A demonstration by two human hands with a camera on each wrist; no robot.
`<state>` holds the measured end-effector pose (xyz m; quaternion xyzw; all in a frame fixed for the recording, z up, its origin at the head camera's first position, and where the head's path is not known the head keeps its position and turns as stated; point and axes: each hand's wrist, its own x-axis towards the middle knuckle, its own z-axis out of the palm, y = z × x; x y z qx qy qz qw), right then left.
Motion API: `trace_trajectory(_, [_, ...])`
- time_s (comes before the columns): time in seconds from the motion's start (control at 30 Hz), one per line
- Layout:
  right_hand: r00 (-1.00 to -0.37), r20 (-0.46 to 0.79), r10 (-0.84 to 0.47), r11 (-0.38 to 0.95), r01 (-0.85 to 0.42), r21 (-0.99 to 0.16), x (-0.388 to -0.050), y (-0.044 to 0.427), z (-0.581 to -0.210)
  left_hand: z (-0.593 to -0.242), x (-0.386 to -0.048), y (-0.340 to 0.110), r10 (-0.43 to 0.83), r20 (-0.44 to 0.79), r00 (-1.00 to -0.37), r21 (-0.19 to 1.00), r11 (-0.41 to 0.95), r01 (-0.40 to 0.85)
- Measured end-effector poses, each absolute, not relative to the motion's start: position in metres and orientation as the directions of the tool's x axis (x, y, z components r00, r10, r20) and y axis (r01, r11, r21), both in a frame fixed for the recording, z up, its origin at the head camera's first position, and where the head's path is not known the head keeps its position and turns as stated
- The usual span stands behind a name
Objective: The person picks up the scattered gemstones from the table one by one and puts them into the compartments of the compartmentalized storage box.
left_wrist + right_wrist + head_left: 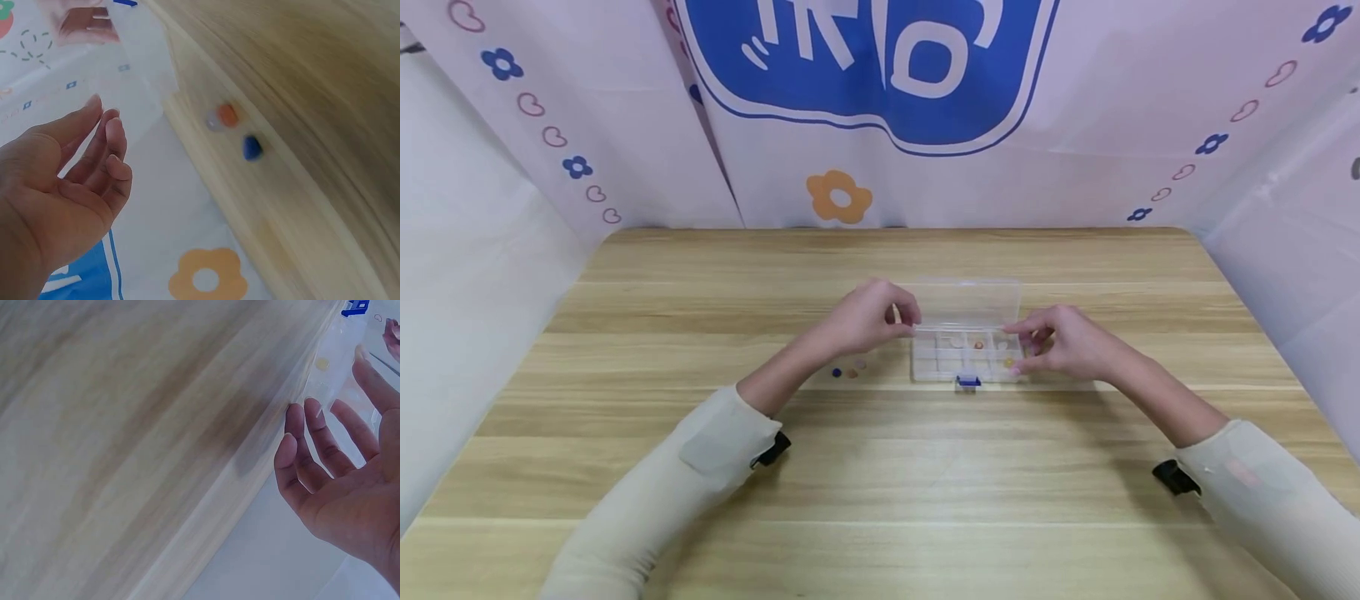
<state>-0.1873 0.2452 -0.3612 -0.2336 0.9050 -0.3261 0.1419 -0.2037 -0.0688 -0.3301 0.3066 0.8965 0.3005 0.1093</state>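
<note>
A clear plastic compartment box [927, 365] lies on the table with its transparent lid [967, 302] raised at the back and a blue latch [968, 381] at the front. My left hand [874, 315] pinches the box's back left corner between thumb and fingertips. At the right end, my right hand [1070, 342] grips the box, thumb near the front and index finger near the back. Inside are small pieces, among them an orange one [978, 345] and a yellow one [1009, 363]. Left of the box lie a blue piece [252, 148], an orange piece [227, 115] and a pale clear piece [214, 120].
The wooden table [880, 483] reaches back to a printed white cloth [1000, 192] with a blue emblem and an orange flower. White sheeting [482, 250] hangs at the left side, with more at the right.
</note>
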Motion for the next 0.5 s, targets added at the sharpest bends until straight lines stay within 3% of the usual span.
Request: trace_trajectory(0.5, [-0.849,-0.104,-0.518,0.682,-0.337,-0.649,-0.187,0.245,-0.36,-0.335,-0.197,-0.108,0.603,-0.032,-0.797,0.583,0.659,0.475])
